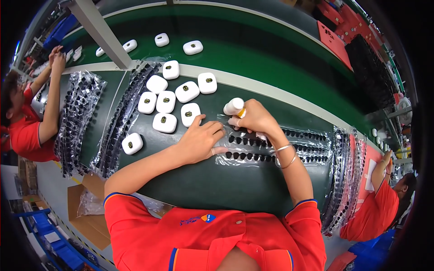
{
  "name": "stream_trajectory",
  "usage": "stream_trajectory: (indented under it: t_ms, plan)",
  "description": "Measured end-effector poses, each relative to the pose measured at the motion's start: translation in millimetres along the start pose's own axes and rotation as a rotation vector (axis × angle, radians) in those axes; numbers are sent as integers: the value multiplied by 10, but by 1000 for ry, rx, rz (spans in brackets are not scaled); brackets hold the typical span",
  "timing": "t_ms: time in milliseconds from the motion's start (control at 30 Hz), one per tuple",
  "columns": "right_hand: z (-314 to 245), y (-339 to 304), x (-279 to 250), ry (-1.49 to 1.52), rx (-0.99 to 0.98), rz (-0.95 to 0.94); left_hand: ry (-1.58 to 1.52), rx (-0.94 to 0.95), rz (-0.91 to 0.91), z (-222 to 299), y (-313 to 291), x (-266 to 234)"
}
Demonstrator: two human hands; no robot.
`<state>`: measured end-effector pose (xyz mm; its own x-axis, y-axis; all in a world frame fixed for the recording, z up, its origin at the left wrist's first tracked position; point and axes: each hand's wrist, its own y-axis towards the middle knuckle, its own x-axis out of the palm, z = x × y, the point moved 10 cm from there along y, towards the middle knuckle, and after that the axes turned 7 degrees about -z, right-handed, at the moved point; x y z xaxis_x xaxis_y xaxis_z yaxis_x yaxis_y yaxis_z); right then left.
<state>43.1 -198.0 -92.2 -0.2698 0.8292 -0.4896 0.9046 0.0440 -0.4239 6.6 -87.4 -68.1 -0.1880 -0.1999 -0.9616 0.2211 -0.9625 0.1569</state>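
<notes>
My right hand (257,118) is closed around a small white bottle (234,106) with a yellow-orange part, held tilted over a clear plastic sheet (253,163). Rows of small black domed parts (246,156) run along that sheet. My left hand (202,141) lies palm down on the green table, fingers apart. Its fingertips are by a rounded white case (191,114) with a dark oval mark, and its thumb, in a pale finger cover, rests at the sheet's left edge. What lies under my right hand is hidden.
Several more white cases (165,102) sit ahead and to the left. Plastic sheets of black parts lie left (120,117) and right (341,176). A green conveyor belt (271,77) runs beyond a pale rail. A metal post (100,34) stands front left. Co-workers in red sit on both sides.
</notes>
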Motion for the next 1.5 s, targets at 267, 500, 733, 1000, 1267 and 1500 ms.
stream_trajectory:
  t_ms: [267,500,733,1000,1267,1500]
  plan:
    - [-90,-336,-492,126,-73,174,-218,-153,-8,-460,353,-352]
    - [-42,-688,-816,185,-78,374,222,-656,394,-2280,850,-569]
    - [0,-876,-1049,302,-122,535,-587,-345,338,-1785,1391,-286]
    - [-317,-1050,-1063,260,-399,639,-1397,-165,38,-161,1143,-212]
    - [-364,-1043,-958,148,-388,542,-1425,-144,8,-77,1097,-348]
    - [-520,-1246,-995,84,-547,789,-1418,-227,-47,-190,1108,-350]
